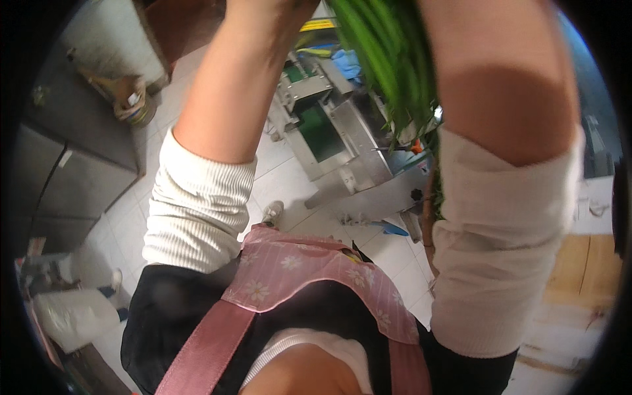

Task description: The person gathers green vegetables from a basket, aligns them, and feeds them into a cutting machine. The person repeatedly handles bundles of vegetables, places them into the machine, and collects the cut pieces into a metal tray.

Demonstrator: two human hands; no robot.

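Both my forearms, in pushed-up white ribbed sleeves, reach up past the top edge, so my left hand and my right hand are out of view. Between the forearms hangs a bunch of long green leaves (390, 59), blurred, its upper end cut off by the frame. Below and behind it stands a stainless steel machine (363, 136) with a green conveyor belt (318, 129). A crumpled blue cloth or glove (347, 64) lies on the machine. Near the leaf tips, an orange-handled tool (415, 146) rests at the machine's side.
A bucket (140, 111) stands on the tiled floor at the upper left, near a dark grey cabinet (84, 163). A blue object (394, 229) lies low beside the machine. At the far left are a whitish plastic bag (74, 316) and a white shoe (117, 280).
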